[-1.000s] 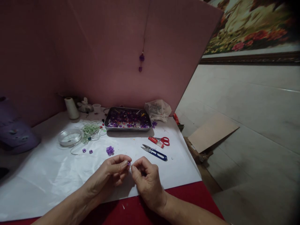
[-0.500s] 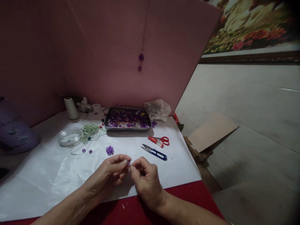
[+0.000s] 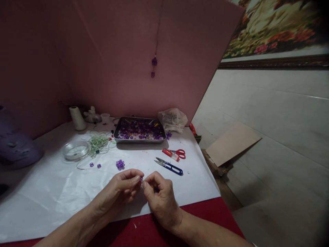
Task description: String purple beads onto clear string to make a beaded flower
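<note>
Between finger and thumb, my left hand (image 3: 125, 185) pinches a small purple bead (image 3: 141, 179). My right hand (image 3: 161, 197) is closed in a pinch right beside that bead; what lies between its fingertips is too small to make out. Just beyond my left hand a purple beaded flower (image 3: 120, 164) rests on the white paper (image 3: 64, 192). Two loose purple beads (image 3: 99, 166) lie to its left. Blue thread snips (image 3: 169, 166) lie beyond my right hand, with red-handled scissors (image 3: 181, 153) and a red-and-clear tube (image 3: 170, 155) behind them.
A metal tray (image 3: 140, 141) of mixed beads stands at the back, a plastic bag (image 3: 172, 120) beside it. Leftward are tangled green cord (image 3: 99, 144), a clear round spool (image 3: 76, 151), a thread cone (image 3: 77, 118) and a purple container (image 3: 17, 140). A beaded pendant (image 3: 154, 61) hangs behind.
Both hands stay pinched together at nearly the same spot. The view has shifted very slightly; nothing on the table has visibly moved.
</note>
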Available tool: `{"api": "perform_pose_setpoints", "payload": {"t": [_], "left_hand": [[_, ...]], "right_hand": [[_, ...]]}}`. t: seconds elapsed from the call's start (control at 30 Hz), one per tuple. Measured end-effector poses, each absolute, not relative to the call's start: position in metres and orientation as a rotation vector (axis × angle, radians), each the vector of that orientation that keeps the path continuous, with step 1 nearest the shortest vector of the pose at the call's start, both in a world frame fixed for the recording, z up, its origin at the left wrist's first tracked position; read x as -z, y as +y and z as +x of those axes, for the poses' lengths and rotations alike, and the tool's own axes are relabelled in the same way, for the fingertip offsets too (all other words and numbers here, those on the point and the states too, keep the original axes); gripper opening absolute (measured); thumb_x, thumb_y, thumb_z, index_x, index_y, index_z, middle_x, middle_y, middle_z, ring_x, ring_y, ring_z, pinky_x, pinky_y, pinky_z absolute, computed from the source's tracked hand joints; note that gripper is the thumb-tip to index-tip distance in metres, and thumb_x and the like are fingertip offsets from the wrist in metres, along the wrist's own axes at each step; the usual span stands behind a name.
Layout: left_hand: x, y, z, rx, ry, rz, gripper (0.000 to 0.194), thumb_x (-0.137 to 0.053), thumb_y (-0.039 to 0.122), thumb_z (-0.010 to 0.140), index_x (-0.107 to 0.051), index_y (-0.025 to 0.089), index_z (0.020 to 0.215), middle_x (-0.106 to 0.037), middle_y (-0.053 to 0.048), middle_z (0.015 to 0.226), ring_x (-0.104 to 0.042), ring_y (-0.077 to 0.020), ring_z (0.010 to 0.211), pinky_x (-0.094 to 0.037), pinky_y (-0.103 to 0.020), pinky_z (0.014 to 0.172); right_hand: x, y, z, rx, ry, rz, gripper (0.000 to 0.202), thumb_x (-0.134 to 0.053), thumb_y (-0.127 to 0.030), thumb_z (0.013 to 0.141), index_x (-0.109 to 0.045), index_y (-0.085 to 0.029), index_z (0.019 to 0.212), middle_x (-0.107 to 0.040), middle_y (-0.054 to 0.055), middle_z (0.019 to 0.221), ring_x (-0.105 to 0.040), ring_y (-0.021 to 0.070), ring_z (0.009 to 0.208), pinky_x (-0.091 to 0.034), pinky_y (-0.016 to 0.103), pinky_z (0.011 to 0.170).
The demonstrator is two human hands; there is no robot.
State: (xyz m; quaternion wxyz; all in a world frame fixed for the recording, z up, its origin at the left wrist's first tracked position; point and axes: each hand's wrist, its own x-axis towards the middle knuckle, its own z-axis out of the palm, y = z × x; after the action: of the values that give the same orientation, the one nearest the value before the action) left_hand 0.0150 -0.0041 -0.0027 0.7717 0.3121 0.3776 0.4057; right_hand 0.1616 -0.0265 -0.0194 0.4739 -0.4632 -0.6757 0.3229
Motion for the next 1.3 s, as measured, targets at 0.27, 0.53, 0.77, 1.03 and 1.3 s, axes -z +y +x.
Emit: {"api": "perform_pose_setpoints", "payload": {"t": [0.27,0.53,0.77,1.03,1.3], "left_hand": [[0.0017,-0.0048,0.0148,-0.882,0.833,0.670,0.017,-0.073,0.025,0.066,-0.064,0.014,0.076,-0.049,0.004,0.053,-0.038,-0.0040,0.043,-0.022,-0.016,0.040],[0.0025,-0.0050,0.0149,-0.886,0.818,0.683,0.015,-0.071,0.024,0.069,-0.065,0.014,0.076,-0.048,0.003,0.053,-0.038,-0.0047,0.044,-0.022,-0.017,0.041],[0.0000,-0.0052,0.0152,-0.879,0.823,0.682,0.015,-0.072,0.025,0.068,-0.064,0.013,0.076,-0.049,0.003,0.054,-0.038,-0.0044,0.044,-0.022,-0.016,0.041],[0.0004,-0.0051,0.0157,-0.880,0.802,0.699,0.013,-0.070,0.024,0.071,-0.064,0.014,0.077,-0.049,0.004,0.052,-0.038,-0.0041,0.043,-0.021,-0.016,0.042],[0.0016,-0.0045,0.0154,-0.883,0.789,0.678,0.016,-0.072,0.024,0.068,-0.063,0.015,0.078,-0.049,0.004,0.051,-0.039,-0.0047,0.043,-0.022,-0.017,0.041]], "right_hand": [[0.0164,-0.0274,0.1616,-0.813,-1.654,-1.117,0.018,-0.048,-0.025,0.085,-0.050,-0.016,0.069,-0.041,-0.005,0.051,-0.036,0.0068,0.045,-0.028,0.020,0.045],[0.0166,-0.0275,0.1619,-0.804,-1.661,-1.119,0.017,-0.048,-0.024,0.084,-0.050,-0.016,0.069,-0.042,-0.006,0.051,-0.036,0.0066,0.045,-0.028,0.020,0.044],[0.0151,-0.0275,0.1618,-0.805,-1.657,-1.121,0.016,-0.048,-0.023,0.084,-0.049,-0.017,0.069,-0.041,-0.006,0.052,-0.037,0.0071,0.046,-0.029,0.021,0.046],[0.0153,-0.0273,0.1617,-0.818,-1.648,-1.115,0.016,-0.047,-0.022,0.083,-0.048,-0.017,0.068,-0.040,-0.006,0.052,-0.035,0.0070,0.046,-0.028,0.021,0.045],[0.0161,-0.0269,0.1620,-0.836,-1.635,-1.120,0.017,-0.047,-0.023,0.084,-0.048,-0.017,0.068,-0.041,-0.006,0.052,-0.036,0.0073,0.047,-0.029,0.021,0.046]]}}
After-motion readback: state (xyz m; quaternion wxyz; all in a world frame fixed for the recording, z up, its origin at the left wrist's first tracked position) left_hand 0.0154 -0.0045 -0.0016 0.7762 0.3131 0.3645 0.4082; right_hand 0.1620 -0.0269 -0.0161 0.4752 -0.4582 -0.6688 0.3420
